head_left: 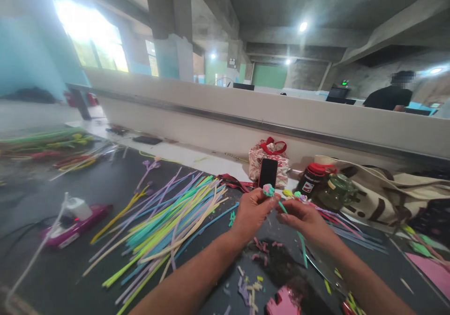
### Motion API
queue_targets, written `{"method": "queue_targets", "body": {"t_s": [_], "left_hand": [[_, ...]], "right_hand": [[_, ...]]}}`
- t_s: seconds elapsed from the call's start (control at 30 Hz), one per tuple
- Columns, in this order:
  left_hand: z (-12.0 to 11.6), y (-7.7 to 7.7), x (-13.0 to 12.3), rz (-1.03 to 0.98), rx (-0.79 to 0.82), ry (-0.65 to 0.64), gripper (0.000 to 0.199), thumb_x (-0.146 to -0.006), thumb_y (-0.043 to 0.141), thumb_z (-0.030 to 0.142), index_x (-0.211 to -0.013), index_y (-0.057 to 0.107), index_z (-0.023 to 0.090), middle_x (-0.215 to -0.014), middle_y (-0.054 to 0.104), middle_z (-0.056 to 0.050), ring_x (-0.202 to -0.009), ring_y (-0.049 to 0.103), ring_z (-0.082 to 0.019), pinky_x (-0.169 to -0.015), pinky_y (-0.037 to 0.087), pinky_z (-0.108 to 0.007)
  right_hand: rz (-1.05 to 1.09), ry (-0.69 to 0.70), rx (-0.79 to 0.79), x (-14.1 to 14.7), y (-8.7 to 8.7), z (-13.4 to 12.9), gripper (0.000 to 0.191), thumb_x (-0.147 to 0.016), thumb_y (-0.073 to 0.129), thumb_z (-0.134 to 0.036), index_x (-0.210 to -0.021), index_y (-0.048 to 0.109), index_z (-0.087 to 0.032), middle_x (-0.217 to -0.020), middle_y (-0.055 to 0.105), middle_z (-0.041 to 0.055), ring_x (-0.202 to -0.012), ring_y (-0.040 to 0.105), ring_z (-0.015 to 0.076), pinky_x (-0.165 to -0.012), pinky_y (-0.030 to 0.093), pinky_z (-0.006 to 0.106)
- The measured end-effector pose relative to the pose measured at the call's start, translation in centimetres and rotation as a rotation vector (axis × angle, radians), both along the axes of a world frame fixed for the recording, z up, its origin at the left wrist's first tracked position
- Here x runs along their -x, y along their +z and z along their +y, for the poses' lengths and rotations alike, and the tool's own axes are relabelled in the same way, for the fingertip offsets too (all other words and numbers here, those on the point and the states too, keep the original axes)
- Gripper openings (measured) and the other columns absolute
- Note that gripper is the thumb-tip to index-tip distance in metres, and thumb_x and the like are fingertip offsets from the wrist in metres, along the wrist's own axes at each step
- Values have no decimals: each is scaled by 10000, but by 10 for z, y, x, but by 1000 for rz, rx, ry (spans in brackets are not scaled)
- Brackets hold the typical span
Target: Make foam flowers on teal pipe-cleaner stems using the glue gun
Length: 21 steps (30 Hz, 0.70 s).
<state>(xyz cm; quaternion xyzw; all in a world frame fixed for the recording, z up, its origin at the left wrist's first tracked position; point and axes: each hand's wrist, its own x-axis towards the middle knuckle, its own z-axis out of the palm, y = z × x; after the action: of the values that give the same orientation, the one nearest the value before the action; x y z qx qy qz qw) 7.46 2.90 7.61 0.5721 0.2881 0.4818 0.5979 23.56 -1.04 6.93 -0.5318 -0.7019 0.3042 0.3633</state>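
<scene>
Near the middle of the view, my left hand (251,212) pinches a small pink and teal flower head (268,190) made of fuzzy stems. Its green stem (303,249) slants down to the right, passing by the fingers of my right hand (303,219), which are closed round it. Left of my hands lies a wide bundle of pastel fuzzy stems (168,235). Short cut pieces (251,289) in cream, purple and pink are scattered below my hands. More small flower heads (300,196) show just behind my right hand.
A phone (268,172) leans on a patterned bag (255,158). A red-lidded bottle (311,179), a green jar (338,191) and a canvas bag (386,198) stand right. A purple power strip (84,226) lies left. A person (390,94) is beyond the partition.
</scene>
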Motion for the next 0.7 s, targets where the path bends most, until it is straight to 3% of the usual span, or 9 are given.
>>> {"method": "queue_targets", "body": {"t_s": [0.2, 0.33, 0.43, 0.53, 0.7], "left_hand": [[-3, 4, -2, 54, 26, -44, 299, -645, 661, 281, -911, 677, 145, -649, 612, -7, -498, 457, -79, -440, 335, -171], [-6, -8, 14, 148, 79, -100, 372, -607, 690, 265, -959, 651, 152, -778, 625, -26, -521, 489, -78, -410, 339, -156], [-6, -23, 34, 221, 156, -85, 329, -652, 660, 296, -944, 650, 143, -646, 584, 2, -476, 458, -67, -401, 323, -147], [-4, -39, 52, 279, 197, 1, 315, -676, 645, 316, -941, 641, 145, -662, 576, 4, -478, 449, -56, -414, 323, -142], [0, -61, 65, 311, 254, 14, 329, -669, 649, 348, -928, 634, 144, -546, 489, 40, -473, 425, -68, -411, 313, -146]], "right_hand": [[-218, -136, -174, -2, 18, 0, 345, -839, 420, -443, -804, 630, -172, -653, 585, 3, -623, 537, 147, -580, 412, 239], [-532, -295, -273, -27, 48, 4, 304, -837, 439, -415, -843, 642, -189, -734, 608, 30, -693, 537, 178, -617, 359, 269], [-782, -356, -263, -49, 60, 7, 286, -853, 431, -379, -861, 641, -185, -865, 609, 73, -821, 534, 218, -666, 342, 296], [-980, -359, -182, -65, 50, 10, 263, -877, 419, -331, -834, 636, -188, -863, 605, 73, -870, 532, 211, -688, 361, 296], [-1177, -339, -42, -77, -1, 13, 189, -868, 485, -319, -860, 597, -168, -965, 591, 44, -867, 549, 165, -735, 451, 344]]}}
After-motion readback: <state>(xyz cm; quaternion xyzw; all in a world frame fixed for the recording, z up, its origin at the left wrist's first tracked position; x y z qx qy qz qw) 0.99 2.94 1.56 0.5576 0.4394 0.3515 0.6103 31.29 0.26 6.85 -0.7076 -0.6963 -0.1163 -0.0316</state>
